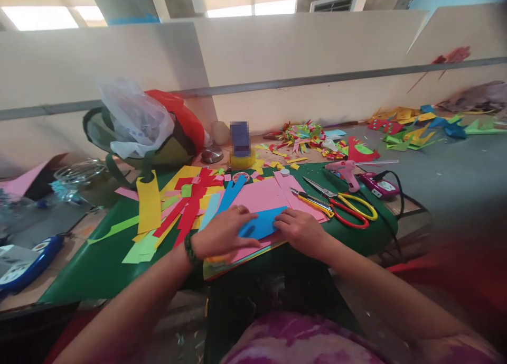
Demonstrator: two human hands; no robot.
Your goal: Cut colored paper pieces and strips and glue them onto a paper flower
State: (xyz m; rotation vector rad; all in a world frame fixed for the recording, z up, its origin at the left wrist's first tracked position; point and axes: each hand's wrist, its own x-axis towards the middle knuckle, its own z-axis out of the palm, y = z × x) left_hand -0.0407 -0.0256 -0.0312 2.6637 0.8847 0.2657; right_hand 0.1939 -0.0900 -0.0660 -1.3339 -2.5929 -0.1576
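Observation:
A strip of blue paper lies across a stack of coloured sheets with a pink sheet on top. My left hand rests over the strip's left end, fingers stretched out and thumb apart. At the other end, the fingers of my right hand are closed on the strip's edge. Just right of the stack are a yellow box cutter and scissors with one red and one yellow handle. Cut strips, among them a red paper strip and a yellow paper strip, lie to the left.
A pink glue gun and a purple corded box sit at the right of the green mat. Behind are a bag with plastic bags, a metal lid and a heap of paper scraps. A blue power strip lies far left.

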